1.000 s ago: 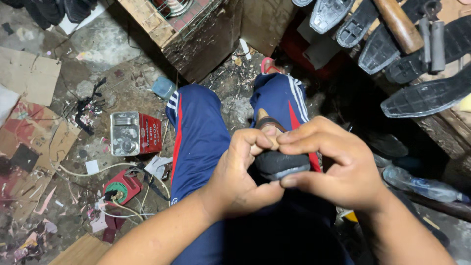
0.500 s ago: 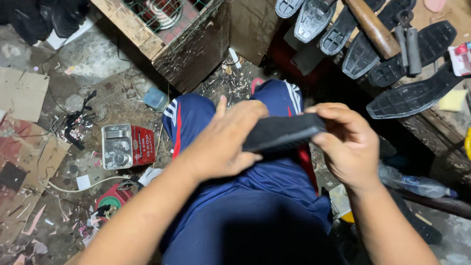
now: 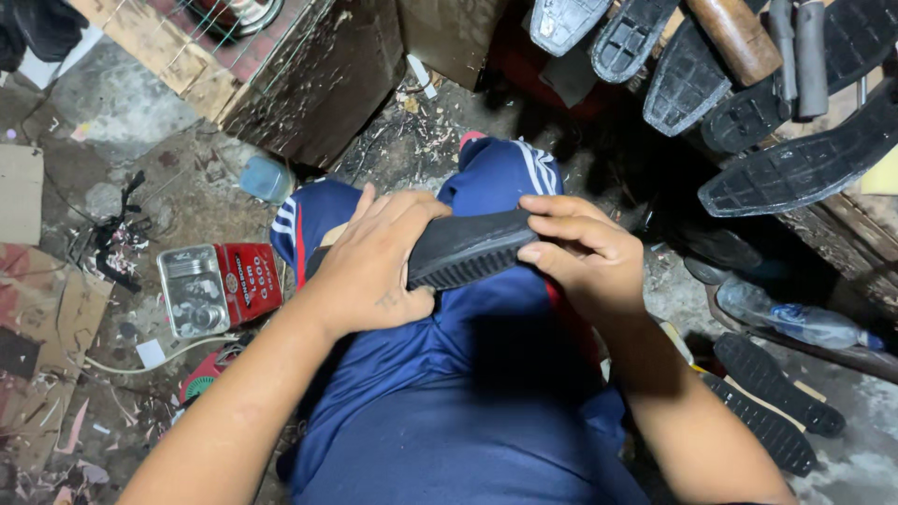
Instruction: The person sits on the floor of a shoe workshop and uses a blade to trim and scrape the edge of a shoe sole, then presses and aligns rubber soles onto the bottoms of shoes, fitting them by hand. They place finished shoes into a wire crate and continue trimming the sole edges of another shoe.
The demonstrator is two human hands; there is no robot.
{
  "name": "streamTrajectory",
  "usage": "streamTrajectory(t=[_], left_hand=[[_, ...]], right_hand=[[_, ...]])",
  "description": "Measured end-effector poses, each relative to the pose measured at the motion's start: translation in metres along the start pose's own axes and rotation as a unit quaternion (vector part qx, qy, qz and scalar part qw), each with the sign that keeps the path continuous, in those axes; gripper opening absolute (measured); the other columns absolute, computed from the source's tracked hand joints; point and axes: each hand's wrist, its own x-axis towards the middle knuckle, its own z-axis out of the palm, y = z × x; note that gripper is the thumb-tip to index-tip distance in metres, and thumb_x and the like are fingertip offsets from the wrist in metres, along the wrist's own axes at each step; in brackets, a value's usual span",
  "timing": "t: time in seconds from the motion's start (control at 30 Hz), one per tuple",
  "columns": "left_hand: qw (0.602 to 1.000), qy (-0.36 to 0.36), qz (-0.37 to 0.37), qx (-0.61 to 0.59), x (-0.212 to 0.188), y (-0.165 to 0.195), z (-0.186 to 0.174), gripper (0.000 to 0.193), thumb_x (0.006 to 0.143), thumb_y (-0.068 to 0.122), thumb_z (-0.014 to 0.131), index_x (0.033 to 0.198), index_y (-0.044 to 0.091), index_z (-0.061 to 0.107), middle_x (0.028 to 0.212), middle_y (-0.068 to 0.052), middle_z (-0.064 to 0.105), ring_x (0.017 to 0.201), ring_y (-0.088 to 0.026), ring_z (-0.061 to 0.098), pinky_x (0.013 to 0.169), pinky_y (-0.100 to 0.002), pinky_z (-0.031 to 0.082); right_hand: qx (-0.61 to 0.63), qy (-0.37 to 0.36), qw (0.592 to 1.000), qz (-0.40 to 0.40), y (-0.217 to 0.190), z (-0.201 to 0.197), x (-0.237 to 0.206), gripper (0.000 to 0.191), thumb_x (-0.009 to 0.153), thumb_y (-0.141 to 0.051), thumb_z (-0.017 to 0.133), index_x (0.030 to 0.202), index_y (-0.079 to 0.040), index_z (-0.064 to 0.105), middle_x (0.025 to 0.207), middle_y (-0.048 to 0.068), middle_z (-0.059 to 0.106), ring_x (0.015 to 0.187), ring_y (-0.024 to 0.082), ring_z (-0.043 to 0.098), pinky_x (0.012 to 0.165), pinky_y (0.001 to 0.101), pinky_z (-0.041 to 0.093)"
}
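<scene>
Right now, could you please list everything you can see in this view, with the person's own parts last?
shoe sole: one, black, held across the lap by both hands
hanging soles: several, black, upper right
wooden handle: one, brown, among the hanging soles
wooden crate: one, dark, upper left
tin box: one, red and silver, floor at left
plastic bottle: one, clear, floor at right
soles on the floor: two, black, lower right
trousers: blue, striped
left hand: fingers over the sole's left end
right hand: fingers gripping its right end

bare forearms, blue track trousers (image 3: 449, 393) with white and red stripes.
</scene>
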Motion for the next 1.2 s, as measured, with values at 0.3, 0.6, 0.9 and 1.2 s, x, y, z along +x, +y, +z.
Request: streamTrajectory(t=[0.3,0.6,0.9,1.2], left_hand=[[1.000,-0.022,-0.005,-0.021,0.019,-0.001,0.005,0.073,0.058,0.029,0.089,0.122,0.009,0.059,0.128,-0.011,0.063,0.126,-0.034,0.056,0.113,-0.055,0.035],[0.999,0.018,0.031,0.033,0.013,0.007,0.010,0.072,0.060,0.027,0.090,0.122,0.004,0.059,0.125,-0.013,0.063,0.125,-0.037,0.054,0.109,-0.058,0.034],[0.998,-0.045,-0.013,-0.033,0.019,-0.004,-0.004,0.071,0.059,0.029,0.090,0.120,0.009,0.060,0.118,-0.011,0.066,0.119,-0.036,0.058,0.099,-0.045,0.045],[0.999,-0.042,0.000,-0.030,0.018,-0.012,-0.002,0.075,0.059,0.029,0.091,0.123,0.007,0.059,0.121,-0.014,0.065,0.118,-0.038,0.056,0.101,-0.046,0.043]], right_hand=[[0.032,-0.090,0.995,0.015,0.016,-0.023,0.015,0.023,0.081,0.007,0.080,0.101,0.000,0.072,0.127,0.014,0.071,0.112,0.018,0.068,0.097,0.0296,0.055],[0.195,-0.197,0.947,0.159,0.011,-0.033,0.058,0.042,0.071,0.006,0.085,0.104,-0.008,0.062,0.114,0.011,0.071,0.107,0.017,0.070,0.094,0.0341,0.058],[-0.131,-0.166,0.971,-0.110,-0.020,-0.011,0.039,0.031,0.081,-0.005,0.081,0.110,-0.001,0.072,0.126,0.015,0.069,0.114,0.026,0.069,0.101,0.0345,0.053],[-0.131,-0.157,0.975,-0.091,-0.018,-0.001,0.041,0.015,0.084,0.000,0.078,0.098,-0.002,0.071,0.120,0.013,0.071,0.108,0.023,0.070,0.096,0.0332,0.055]])
